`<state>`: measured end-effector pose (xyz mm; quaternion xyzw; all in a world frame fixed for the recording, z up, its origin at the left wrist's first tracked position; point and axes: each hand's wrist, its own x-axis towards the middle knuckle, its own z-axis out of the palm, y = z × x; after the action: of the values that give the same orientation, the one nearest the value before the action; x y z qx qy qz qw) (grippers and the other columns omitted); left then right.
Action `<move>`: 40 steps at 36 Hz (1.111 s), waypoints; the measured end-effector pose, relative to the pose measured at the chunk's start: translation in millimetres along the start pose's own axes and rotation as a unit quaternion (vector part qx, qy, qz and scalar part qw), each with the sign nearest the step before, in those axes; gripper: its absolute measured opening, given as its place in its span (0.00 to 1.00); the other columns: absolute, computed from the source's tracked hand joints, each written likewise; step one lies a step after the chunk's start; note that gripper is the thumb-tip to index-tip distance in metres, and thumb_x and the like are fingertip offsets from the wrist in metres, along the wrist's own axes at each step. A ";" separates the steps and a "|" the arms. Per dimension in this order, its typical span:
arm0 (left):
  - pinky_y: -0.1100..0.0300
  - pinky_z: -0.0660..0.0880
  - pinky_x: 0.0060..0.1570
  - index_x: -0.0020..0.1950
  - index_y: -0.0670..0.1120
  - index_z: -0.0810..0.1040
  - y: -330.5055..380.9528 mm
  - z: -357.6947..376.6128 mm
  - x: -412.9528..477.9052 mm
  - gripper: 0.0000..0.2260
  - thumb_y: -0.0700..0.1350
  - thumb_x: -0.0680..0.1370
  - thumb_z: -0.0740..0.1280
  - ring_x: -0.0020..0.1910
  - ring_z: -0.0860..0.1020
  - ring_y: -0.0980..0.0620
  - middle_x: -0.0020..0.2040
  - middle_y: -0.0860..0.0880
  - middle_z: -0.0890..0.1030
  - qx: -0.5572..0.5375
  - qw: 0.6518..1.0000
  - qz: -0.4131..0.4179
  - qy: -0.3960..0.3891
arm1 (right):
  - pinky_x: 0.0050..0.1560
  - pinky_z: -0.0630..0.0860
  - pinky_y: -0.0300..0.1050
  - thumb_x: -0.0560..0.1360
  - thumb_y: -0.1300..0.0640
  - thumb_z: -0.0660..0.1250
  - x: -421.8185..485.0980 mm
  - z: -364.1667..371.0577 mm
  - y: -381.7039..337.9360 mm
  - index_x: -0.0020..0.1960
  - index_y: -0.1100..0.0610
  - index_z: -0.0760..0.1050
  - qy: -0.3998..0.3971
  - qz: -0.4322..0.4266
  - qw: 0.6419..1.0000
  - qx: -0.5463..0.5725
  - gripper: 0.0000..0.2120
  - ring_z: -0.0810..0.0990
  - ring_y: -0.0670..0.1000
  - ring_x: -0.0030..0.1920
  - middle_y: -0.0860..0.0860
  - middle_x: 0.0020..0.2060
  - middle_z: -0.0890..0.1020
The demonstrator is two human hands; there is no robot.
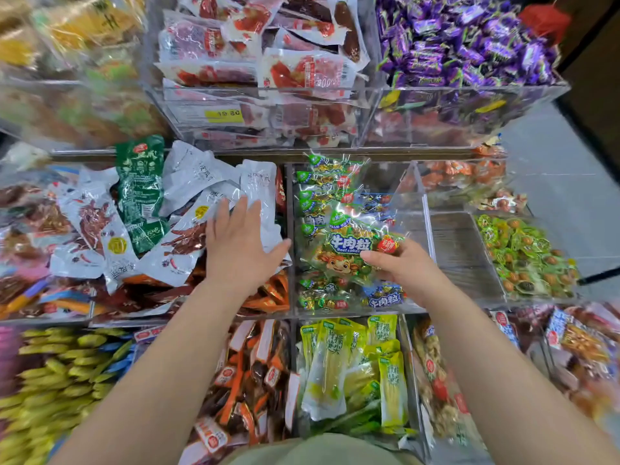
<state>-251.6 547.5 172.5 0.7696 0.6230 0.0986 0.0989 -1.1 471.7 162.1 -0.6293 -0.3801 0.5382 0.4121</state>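
At frame centre the right hand [399, 266] holds a snack bag [349, 250] over the middle bin [421, 206]. Left of it, the left hand [241, 250] rests on packets [188, 182]. At the upper right lie heaped wrapped candies [469, 45].

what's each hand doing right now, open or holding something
Left hand: open, fingers straight, flat over the white packets.
Right hand: holding the beef bag, thumb on its front.

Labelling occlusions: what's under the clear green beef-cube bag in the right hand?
Around the clear green beef-cube bag, pinched by the right hand, similar green bags and a blue bag lie in the clear acrylic bin. What lies directly beneath is covered.
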 end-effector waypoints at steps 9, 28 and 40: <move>0.39 0.36 0.71 0.78 0.48 0.37 -2.2 36.2 -1.1 0.50 0.74 0.70 0.56 0.76 0.37 0.37 0.78 0.39 0.40 0.100 0.992 -0.008 -0.071 | 0.41 0.74 0.37 0.64 0.49 0.78 31.8 21.2 27.7 0.45 0.45 0.75 0.048 0.012 0.988 -0.148 0.15 0.78 0.44 0.42 0.40 0.41 0.80; 0.40 0.38 0.72 0.79 0.47 0.38 -0.7 35.7 -5.6 0.47 0.73 0.72 0.54 0.77 0.38 0.37 0.79 0.39 0.41 0.119 0.991 -0.002 -0.057 | 0.61 0.69 0.47 0.69 0.50 0.74 43.4 48.2 52.4 0.66 0.63 0.58 0.141 -0.124 0.897 -0.400 0.36 0.69 0.57 0.62 0.58 0.61 0.66; 0.39 0.36 0.71 0.77 0.47 0.31 -0.5 36.2 -5.4 0.58 0.78 0.64 0.59 0.75 0.34 0.37 0.78 0.39 0.37 0.142 0.986 -0.006 -0.086 | 0.70 0.51 0.45 0.60 0.43 0.78 52.7 44.5 48.7 0.74 0.46 0.36 0.119 -0.016 0.967 -0.226 0.60 0.50 0.50 0.74 0.45 0.74 0.45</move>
<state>-243.2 541.2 137.5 0.7780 0.6242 -0.0575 0.0423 -36.6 507.1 94.1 -0.7595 -0.4501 0.3529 0.3098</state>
